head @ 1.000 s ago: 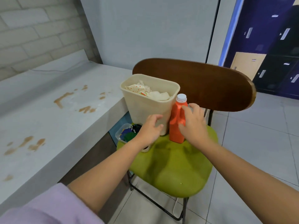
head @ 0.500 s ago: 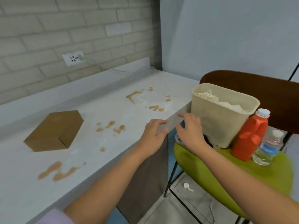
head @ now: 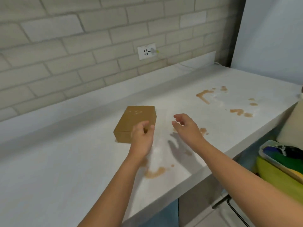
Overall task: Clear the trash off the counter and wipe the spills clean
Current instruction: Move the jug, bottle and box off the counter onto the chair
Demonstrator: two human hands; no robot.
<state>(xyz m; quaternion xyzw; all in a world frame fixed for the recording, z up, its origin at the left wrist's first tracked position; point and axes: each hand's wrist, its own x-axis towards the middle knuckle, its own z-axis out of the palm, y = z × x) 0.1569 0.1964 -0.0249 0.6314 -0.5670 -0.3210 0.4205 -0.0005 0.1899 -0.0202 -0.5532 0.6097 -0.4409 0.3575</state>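
Left hand (head: 142, 136) at box (head: 136, 122); right hand (head: 186, 126) apart.

The left hand (head: 142, 136) is covering the near right corner of the brown box (head: 135, 123), so that corner is not showing. The picture's right edge is cutting off the cream bin (head: 293, 122) and the tub of cloths (head: 282, 155). The plug in the wall socket (head: 146, 51) is looking too blurry to make out.
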